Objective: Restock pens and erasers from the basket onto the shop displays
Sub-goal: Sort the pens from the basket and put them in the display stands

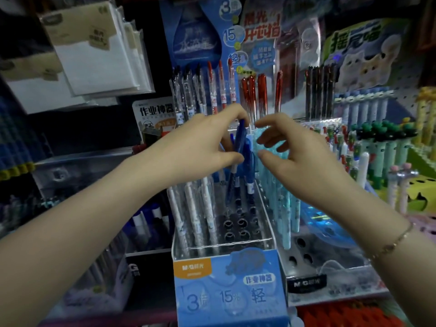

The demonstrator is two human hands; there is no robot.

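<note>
Head view: the left hand [203, 140] is pinching a bundle of dark blue plastic pens [240, 147], their long axes near upright, tips pointing down over the empty holes of the clear acrylic display rack [224, 250]. The right hand [290, 147] is hovering beside them, fingers loosely curled, holding nothing.
</note>
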